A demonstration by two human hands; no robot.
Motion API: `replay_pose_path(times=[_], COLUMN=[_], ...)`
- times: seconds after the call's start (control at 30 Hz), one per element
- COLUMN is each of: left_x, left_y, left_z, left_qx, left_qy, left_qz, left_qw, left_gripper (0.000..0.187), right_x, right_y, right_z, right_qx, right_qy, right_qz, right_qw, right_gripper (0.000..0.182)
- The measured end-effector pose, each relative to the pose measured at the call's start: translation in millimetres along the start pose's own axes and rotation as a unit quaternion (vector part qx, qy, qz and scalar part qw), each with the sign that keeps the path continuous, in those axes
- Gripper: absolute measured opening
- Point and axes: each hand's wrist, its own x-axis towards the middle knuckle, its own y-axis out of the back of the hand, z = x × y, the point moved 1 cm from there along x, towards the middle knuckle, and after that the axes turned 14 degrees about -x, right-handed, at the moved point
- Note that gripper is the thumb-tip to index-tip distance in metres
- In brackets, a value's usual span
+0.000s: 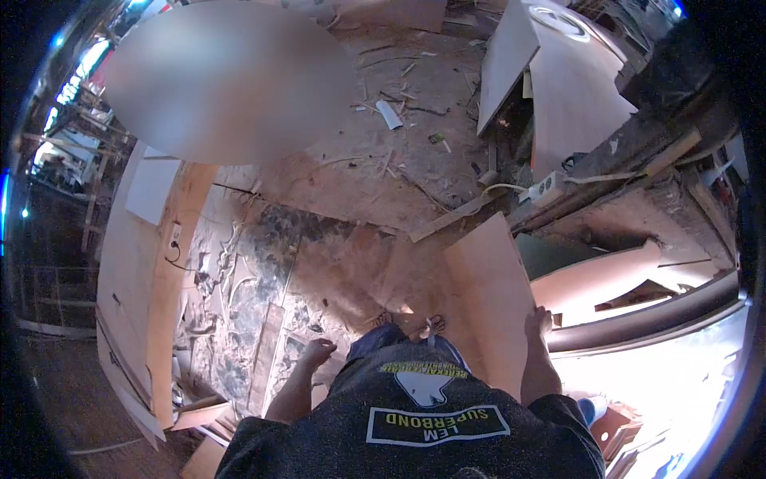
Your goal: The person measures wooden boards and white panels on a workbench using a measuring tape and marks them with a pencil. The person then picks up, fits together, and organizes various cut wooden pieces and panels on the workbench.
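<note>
A flat plywood board (496, 299) stands tilted at my right side. My right hand (539, 322) is closed on its right edge, and part of the fingers is hidden by the board. My left hand (321, 351) hangs in front of my body on the left, its fingers curled in, and I see nothing in it. Below that hand lies a narrow wooden plank (266, 351) on the dusty floor. My bare feet (432, 326) are on the floor close to the plywood.
A long workbench (169, 295) with a socket (175, 233) on its side runs along the left. At the right are a power strip (546, 188), leaning panels (570, 92) and curved sheets (598, 275). Wood scraps and a white piece (388, 114) litter the floor. A blurred patch covers the upper left.
</note>
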Motion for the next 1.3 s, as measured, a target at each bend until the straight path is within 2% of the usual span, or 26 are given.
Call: replay_pose_path(times=[0.07, 0.1, 0.17, 0.2, 0.23, 0.27, 0.3, 0.33, 0.37, 0.4, 0.43, 0.5, 0.53, 0.6, 0.67, 0.77, 0.8, 0.87, 0.97, 1.0, 1.07, 1.13, 1.23, 1.3], left_x=[-2, 2, 24, 33, 28, 54, 78, 55, 25, 27, 27, -4, -19, -10, -22, -29, -25, -35, -15, -8, -16, 8, 10, -3], left_y=[-21, -28, -48, -61, -76, -94, -115, -133, -156, -179, -204, -256, -279, -337, -374, -418, -431, -441, -455, -461, -455, -457, -455, -447], left_z=[20, 19, 32, 38, 62, 57, 49, 79, 124, 147, 163, 178, 191, 180, 183, 175, 167, 170, 142, 135, 142, 124, 108, 125], left_qx=[0.006, 0.031, 0.11, 0.169, 0.172, 0.26, 0.335, 0.225, 0.091, 0.149, 0.204, 0.01, -0.034, -0.143, -0.177, -0.186, -0.181, -0.138, -0.079, -0.049, 0.023, 0.058, 0.032, 0.014], left_qy=[-0.016, -0.033, -0.095, -0.136, -0.17, -0.4, -0.6, -0.376, -0.124, -0.12, -0.116, 0.007, 0.017, 0.116, 0.165, 0.133, 0.106, 0.094, 0.059, 0.049, 0.059, 0.061, 0.044, 0.028], left_qz=[-0.011, -0.02, -0.043, -0.058, -0.093, -0.121, -0.139, -0.173, -0.19, -0.229, -0.266, -0.272, -0.304, -0.338, -0.341, -0.255, -0.228, -0.209, -0.147, -0.09, -0.065, -0.055, -0.038, -0.051], left_qw=[1.0, 0.999, 0.989, 0.974, 0.966, 0.871, 0.713, 0.882, 0.97, 0.954, 0.935, 0.962, 0.952, 0.923, 0.909, 0.939, 0.951, 0.963, 0.984, 0.994, 0.996, 0.995, 0.998, 0.998], left_gripper=[0.043, 0.044, 0.043, 0.042, 0.038, 0.038, 0.038, 0.039, 0.04, 0.047, 0.055, 0.092, 0.116, 0.137, 0.143, 0.133, 0.122, 0.089, 0.051, 0.036, 0.036, 0.033, 0.034, 0.035], right_x=[-8, -22, -25, -26, -27, -39, -51, -86, -107, -120, -132, -158, -181, -197, -217, -208, -202, -194, -189, -188, -188, -190, -199, -201], right_y=[-5, -25, -70, -99, -122, -108, -93, -57, -38, -34, -49, -50, -32, -62, -69, -65, -63, -62, -63, -63, -65, -66, -68, -71], right_z=[-2, 10, 32, 47, 63, 60, 56, 46, 42, 40, 50, 64, 68, 93, 106, 101, 99, 104, 108, 109, 112, 115, 116, 115], right_qx=[0.007, 0.009, 0.108, 0.206, 0.299, 0.24, 0.181, -0.029, -0.044, -0.059, -0.059, -0.06, -0.062, -0.074, -0.06, -0.018, -0.01, 0.003, 0.016, 0.022, 0.03, 0.038, 0.047, 0.054], right_qy=[-0.065, 0.02, 0.071, 0.032, -0.006, 0.01, 0.028, 0.1, 0.132, 0.162, 0.132, 0.085, 0.067, 0.081, 0.06, 0.047, 0.046, 0.048, 0.049, 0.05, 0.047, 0.043, 0.039, 0.035], right_qz=[-0.03, 0.088, 0.149, 0.085, 0.016, 0.005, -0.004, 0.054, 0.055, 0.059, 0.01, -0.076, -0.113, -0.097, -0.082, -0.074, -0.076, -0.077, -0.077, -0.077, -0.078, -0.08, -0.086, -0.091], right_qw=[0.997, 0.996, 0.98, 0.974, 0.954, 0.971, 0.983, 0.993, 0.989, 0.983, 0.989, 0.992, 0.989, 0.989, 0.993, 0.996, 0.996, 0.996, 0.996, 0.996, 0.995, 0.995, 0.994, 0.994], right_gripper=[0.034, 0.03, 0.027, 0.027, 0.027, 0.027, 0.027, 0.027, 0.023, 0.02, 0.021, 0.021, 0.021, 0.018, 0.028, 0.029, 0.029, 0.03, 0.031, 0.031, 0.032, 0.032, 0.033, 0.034])
